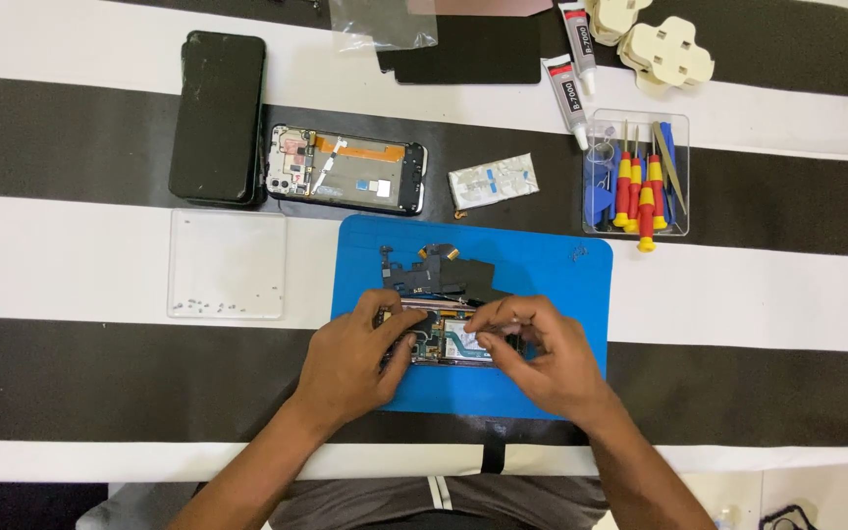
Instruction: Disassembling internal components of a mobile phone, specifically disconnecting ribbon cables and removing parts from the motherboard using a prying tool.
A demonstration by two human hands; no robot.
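Both my hands, left [350,358] and right [542,358], pinch an opened phone [449,339] with closed fingers on the blue mat [542,265]; beyond the mat, black-and-white striped counter [787,294] carries a screwdriver tray [637,175].

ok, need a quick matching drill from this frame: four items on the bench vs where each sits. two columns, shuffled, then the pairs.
Things:
1. opened phone
2. screwdrivers
3. small screws
4. glue tubes

Places:
A. in the clear shallow tray, left of the mat
B. on the blue mat, under the left hand and right hand
C. lying on the striped cloth near the far edge
D. standing in the clear tool box, right of the mat

Pairs: 1-B, 2-D, 3-A, 4-C
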